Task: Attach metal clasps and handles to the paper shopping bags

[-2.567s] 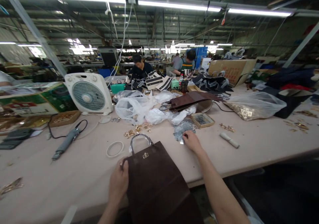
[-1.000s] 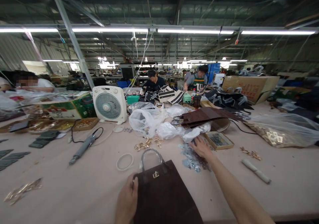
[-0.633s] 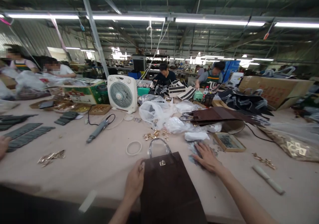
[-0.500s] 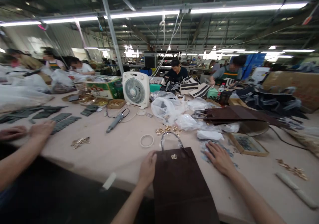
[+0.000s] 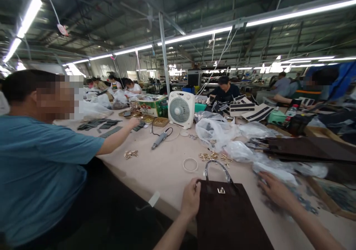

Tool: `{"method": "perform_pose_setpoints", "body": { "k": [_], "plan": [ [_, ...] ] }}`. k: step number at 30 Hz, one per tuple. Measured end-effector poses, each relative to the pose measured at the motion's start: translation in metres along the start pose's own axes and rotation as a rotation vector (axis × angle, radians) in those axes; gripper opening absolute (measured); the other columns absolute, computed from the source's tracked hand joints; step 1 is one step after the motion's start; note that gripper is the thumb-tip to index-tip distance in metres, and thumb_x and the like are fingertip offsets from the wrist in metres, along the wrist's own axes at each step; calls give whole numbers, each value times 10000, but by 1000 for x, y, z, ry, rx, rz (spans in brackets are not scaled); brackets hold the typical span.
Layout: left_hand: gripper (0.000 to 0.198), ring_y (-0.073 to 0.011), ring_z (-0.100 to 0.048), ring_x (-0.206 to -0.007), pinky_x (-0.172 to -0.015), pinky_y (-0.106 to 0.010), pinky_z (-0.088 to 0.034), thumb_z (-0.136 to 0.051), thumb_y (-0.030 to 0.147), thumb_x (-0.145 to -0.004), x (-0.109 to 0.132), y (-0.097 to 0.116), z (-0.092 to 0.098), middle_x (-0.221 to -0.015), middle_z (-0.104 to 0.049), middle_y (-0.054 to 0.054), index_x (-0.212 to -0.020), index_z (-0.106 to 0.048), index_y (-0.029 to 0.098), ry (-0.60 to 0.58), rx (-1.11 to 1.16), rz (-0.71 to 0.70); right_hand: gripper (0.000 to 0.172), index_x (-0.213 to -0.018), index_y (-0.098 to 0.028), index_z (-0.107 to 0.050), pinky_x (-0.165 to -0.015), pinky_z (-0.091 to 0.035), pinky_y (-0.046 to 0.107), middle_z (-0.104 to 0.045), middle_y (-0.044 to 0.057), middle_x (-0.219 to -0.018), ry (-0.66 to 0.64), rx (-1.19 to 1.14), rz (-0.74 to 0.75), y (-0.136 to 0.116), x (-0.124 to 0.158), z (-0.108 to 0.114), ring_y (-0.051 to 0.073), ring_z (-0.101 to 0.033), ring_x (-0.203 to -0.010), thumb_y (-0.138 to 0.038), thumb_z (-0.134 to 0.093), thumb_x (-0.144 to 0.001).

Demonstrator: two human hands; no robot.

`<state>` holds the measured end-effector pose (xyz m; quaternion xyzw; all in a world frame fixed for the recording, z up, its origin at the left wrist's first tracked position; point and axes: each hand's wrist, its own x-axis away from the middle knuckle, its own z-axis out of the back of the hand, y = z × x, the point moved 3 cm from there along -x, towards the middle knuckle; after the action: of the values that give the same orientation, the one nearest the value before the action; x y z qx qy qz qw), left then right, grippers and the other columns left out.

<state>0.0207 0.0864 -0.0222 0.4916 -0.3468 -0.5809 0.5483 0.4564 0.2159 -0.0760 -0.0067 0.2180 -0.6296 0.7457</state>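
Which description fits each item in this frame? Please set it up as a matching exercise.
Items:
1. bag
2. left hand
3. right hand
4. fan

Descriptions:
A. white, upright
B. at the bag's edge
C. dark brown
D. blurred, beside crumpled plastic

Pairs: 1-C, 2-B, 3-D, 4-A

I count one brown handbag, one box fan, one pale ring and apparently one rotary tool.
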Motion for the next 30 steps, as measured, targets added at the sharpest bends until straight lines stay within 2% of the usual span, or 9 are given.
{"method": "perform_pose_setpoints", "body": {
  "k": [3,6,10,12,16,21,26,30],
  "plan": [
    [418,-264,-693,-1078,-969,-338,-506,-440,473,-1026,1,2,3,-1131,-764,-98,-1164,-717,193,7,24,-5,567,-1278,-180,-731,-1138,-454,563,-648,215,-1405,-59,-12,-64,9,-26,6,403,-612,-1308,-489,-451,-894],
    [453,-275,-693,-1113,-982,-354,-523,-438,506,-1015,1,2,5,-1160,-763,-107,-1176,-715,185,2,50,6,568,-1290,-103,-724,-1119,-460,547,-647,260,-1387,-77,15,-180,8,-37,27,412,-617,-1302,-400,-439,-899],
    [488,-298,-688,-1164,-995,-398,-546,-427,532,-1012,-5,-4,3,-1202,-756,-112,-1206,-705,181,0,28,5,537,-1345,-113,-688,-1130,-448,448,-654,199,-1408,-53,27,-207,2,-35,52,338,-625,-1300,-350,-429,-939],
    [481,-300,-690,-1174,-1001,-405,-550,-429,530,-1016,-9,-7,0,-1212,-756,-109,-1209,-704,186,-4,6,-6,475,-1290,-151,-723,-1083,-471,411,-710,160,-1327,-59,40,-198,3,-31,56,315,-665,-1221,-319,-452,-938],
    [476,-304,-679,-1211,-1013,-398,-552,-448,536,-1014,-12,-10,-4,-1222,-756,-111,-1198,-711,185,-4,-9,-14,317,-1102,-215,-797,-926,-513,338,-790,90,-1090,-162,11,-124,-1,-25,52,274,-723,-1000,-300,-568,-900],
    [494,-306,-682,-1210,-1022,-409,-555,-450,548,-1013,-11,-7,-2,-1229,-755,-114,-1212,-710,178,-7,12,-3,301,-1108,-204,-802,-922,-500,330,-774,105,-1132,-225,-29,-95,-14,-31,36,279,-700,-1021,-309,-672,-857],
    [515,-313,-677,-1229,-1020,-416,-569,-481,565,-993,-13,-11,1,-1259,-744,-128,-1229,-707,168,24,46,19,272,-1076,-203,-806,-913,-490,314,-785,90,-1091,-210,-55,-158,-11,-37,37,260,-710,-998,-237,-640,-862],
    [493,-311,-664,-1240,-1049,-424,-542,-473,551,-1001,-15,-12,-3,-1249,-745,-118,-1220,-711,179,11,13,14,282,-1004,-178,-803,-904,-485,375,-779,144,-1057,-147,-47,-266,3,-30,44,327,-700,-1011,-390,-697,-852]
  ]
}}
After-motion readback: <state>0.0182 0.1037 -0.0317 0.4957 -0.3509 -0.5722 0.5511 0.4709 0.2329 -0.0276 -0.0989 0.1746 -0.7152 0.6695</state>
